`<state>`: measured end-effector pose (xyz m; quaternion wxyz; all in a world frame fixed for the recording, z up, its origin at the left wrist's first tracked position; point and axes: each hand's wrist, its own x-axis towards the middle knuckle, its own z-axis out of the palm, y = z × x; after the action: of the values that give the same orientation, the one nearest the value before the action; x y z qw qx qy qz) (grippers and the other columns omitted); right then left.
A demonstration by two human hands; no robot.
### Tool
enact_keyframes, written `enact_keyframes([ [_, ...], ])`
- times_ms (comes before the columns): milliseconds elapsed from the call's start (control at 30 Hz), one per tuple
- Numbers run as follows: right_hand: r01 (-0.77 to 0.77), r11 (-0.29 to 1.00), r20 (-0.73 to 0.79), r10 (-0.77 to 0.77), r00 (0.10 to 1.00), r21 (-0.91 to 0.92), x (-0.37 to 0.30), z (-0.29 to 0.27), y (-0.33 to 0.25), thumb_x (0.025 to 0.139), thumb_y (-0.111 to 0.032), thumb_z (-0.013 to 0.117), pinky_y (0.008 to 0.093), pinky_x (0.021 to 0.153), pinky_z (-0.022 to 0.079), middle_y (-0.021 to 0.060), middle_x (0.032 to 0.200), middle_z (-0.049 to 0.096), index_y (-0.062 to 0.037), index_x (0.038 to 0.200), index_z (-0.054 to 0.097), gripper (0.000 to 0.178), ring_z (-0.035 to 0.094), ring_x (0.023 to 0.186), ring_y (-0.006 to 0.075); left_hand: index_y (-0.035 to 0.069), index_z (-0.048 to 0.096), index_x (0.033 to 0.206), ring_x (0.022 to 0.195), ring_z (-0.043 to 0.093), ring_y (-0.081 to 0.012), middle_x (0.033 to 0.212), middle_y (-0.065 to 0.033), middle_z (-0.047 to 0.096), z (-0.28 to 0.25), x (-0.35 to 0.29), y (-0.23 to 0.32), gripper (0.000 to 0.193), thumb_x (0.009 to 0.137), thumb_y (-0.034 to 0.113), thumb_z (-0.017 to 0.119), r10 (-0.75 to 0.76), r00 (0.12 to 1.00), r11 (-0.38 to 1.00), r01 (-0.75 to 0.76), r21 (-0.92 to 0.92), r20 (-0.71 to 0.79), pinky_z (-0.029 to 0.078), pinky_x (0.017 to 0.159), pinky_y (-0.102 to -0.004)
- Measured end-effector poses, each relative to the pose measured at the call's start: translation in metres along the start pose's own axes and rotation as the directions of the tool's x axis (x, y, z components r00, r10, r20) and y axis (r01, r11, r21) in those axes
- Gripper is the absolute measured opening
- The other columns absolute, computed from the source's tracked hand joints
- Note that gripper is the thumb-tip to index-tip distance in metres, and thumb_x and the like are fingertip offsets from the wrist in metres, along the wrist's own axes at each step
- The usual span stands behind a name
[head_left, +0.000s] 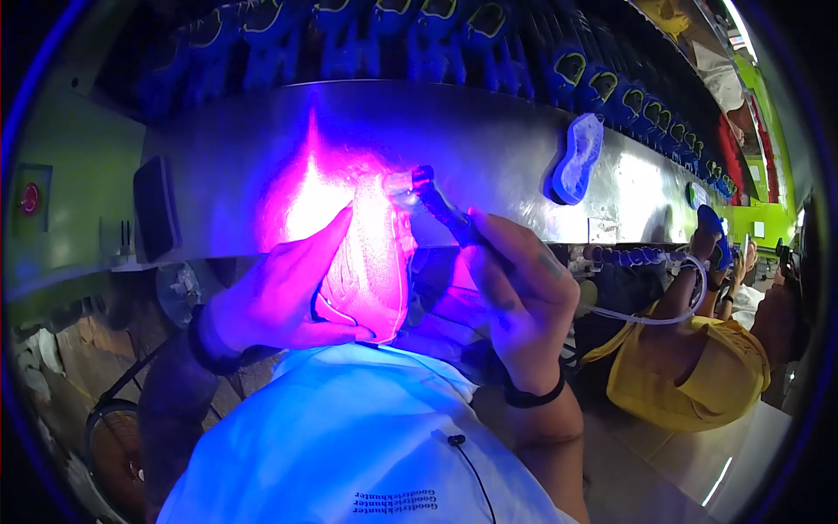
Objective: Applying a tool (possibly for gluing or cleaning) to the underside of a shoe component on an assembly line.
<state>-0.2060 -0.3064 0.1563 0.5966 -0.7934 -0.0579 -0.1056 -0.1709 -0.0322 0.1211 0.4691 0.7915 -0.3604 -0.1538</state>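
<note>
At frame centre the left hand (288, 297) cups the glowing pink shoe upper (371, 262), while the right hand (515, 288), just right of it, grips a small torch (441, 205) slanting up-left over its top.

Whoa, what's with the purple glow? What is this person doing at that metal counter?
The person's left hand holds up a shoe part, which glows pink and purple. Their right hand grips a small dark torch aimed at it, and its light also spills onto the metal counter behind. A pale blue shoe sole leans on that counter below a row of blue shoes. To the right, a co-worker in yellow holds up another blue piece.
</note>
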Motion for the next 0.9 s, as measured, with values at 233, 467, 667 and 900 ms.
enact_keyframes([
  [233, -0.048, 0.999, 0.033, 0.048, 0.998, -0.008, -0.014, -0.008, 0.0, 0.084, 0.008, 0.069, 0.0303, 0.089, 0.052, 0.016, 0.111, 0.073, 0.0003, 0.121, 0.07, 0.037, 0.071, 0.099, 0.021, -0.01, 0.037, 0.146, 0.133, 0.053, -0.038, 0.144, -0.0257, 0.05, -0.005, 0.007, 0.012, 0.106, 0.069, 0.036, 0.093, -0.052, 0.999, 0.998, 0.052, 0.019, 0.014, 0.041, 0.111, -0.0447],
  [467, -0.074, 0.994, 0.003, 0.074, 0.997, 0.083, -0.021, -0.005, 0.006, 0.085, 0.011, 0.066, 0.0312, 0.09, 0.05, 0.0154, 0.107, 0.073, 0.0028, 0.121, 0.07, 0.037, 0.069, 0.1, 0.0204, -0.013, 0.025, 0.15, 0.141, 0.043, -0.0401, 0.15, -0.0286, 0.043, -0.007, 0.006, 0.012, 0.119, 0.068, 0.038, 0.094, -0.049, 0.999, 0.998, 0.049, 0.026, 0.012, 0.034, 0.116, -0.0469],
  [667, -0.083, 0.995, -0.002, 0.084, 0.996, 0.053, -0.032, -0.001, 0.017, 0.086, 0.007, 0.069, 0.0305, 0.086, 0.051, 0.013, 0.106, 0.073, 0.0017, 0.121, 0.07, 0.036, 0.068, 0.097, 0.0177, -0.012, 0.022, 0.153, 0.144, 0.038, -0.0399, 0.154, -0.0298, 0.038, -0.007, 0.007, 0.016, 0.124, 0.067, 0.042, 0.094, -0.079, 0.997, 0.997, 0.079, 0.001, 0.025, 0.031, 0.118, -0.0479],
  [900, -0.153, 0.983, -0.08, 0.162, 0.984, 0.103, -0.048, 0.01, 0.019, 0.086, 0.004, 0.072, 0.0295, 0.085, 0.052, 0.0144, 0.107, 0.074, 0.0016, 0.119, 0.071, 0.033, 0.069, 0.093, 0.0188, -0.008, 0.017, 0.156, 0.135, 0.05, -0.0312, 0.147, -0.0231, 0.048, -0.005, 0.014, 0.013, 0.109, 0.081, 0.031, 0.085, -0.114, 0.993, 0.986, 0.108, -0.124, -0.042, 0.039, 0.113, -0.0416],
])
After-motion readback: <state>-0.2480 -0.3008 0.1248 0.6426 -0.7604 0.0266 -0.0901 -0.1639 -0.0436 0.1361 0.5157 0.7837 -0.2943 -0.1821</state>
